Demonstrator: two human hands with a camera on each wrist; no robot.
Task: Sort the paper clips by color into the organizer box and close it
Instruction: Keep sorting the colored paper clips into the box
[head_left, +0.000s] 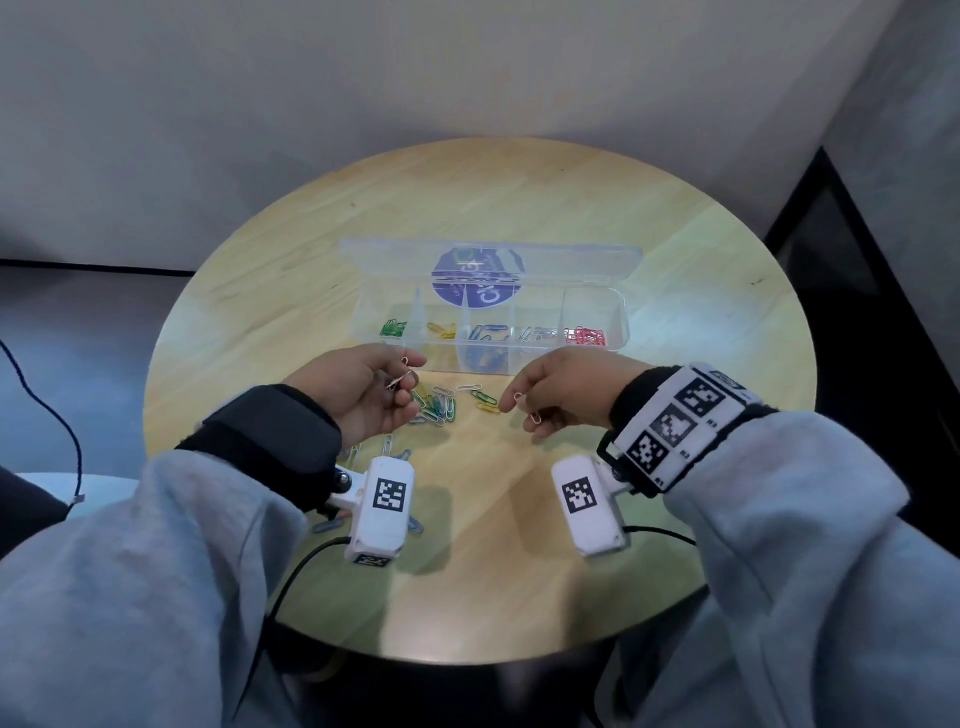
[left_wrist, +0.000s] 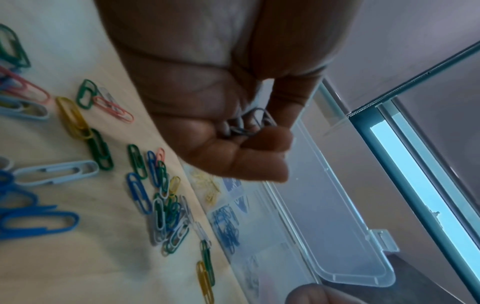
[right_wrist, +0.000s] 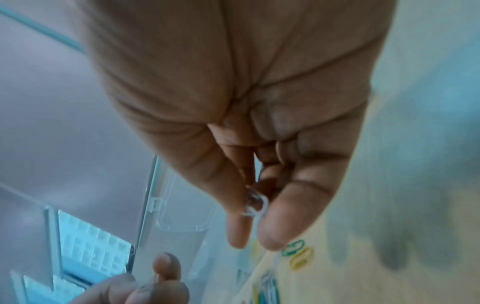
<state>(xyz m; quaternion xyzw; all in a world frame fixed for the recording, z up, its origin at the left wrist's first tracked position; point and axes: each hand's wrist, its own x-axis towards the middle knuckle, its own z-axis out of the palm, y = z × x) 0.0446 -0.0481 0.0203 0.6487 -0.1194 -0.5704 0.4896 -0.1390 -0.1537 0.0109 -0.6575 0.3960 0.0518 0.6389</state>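
A clear organizer box (head_left: 488, 358) lies open on the round wooden table (head_left: 571, 218), its lid (head_left: 571, 262) folded back. Its compartments hold green (head_left: 392, 328), yellow (head_left: 441, 329), blue (head_left: 488, 332), white (head_left: 540, 335) and red clips (head_left: 589, 336). Loose mixed clips (head_left: 439, 408) lie in front of the box between my hands. My left hand (head_left: 402, 379) pinches several pale clips (left_wrist: 249, 125) in curled fingers. My right hand (head_left: 522, 410) pinches white clips (right_wrist: 255, 202) between thumb and fingers, just above the table.
More loose clips (head_left: 387, 447) lie near my left wrist camera (head_left: 382, 506). The right wrist camera (head_left: 589, 506) hangs over the table's front. A dark cable (head_left: 47, 410) runs at the left. Grey walls stand behind the table.
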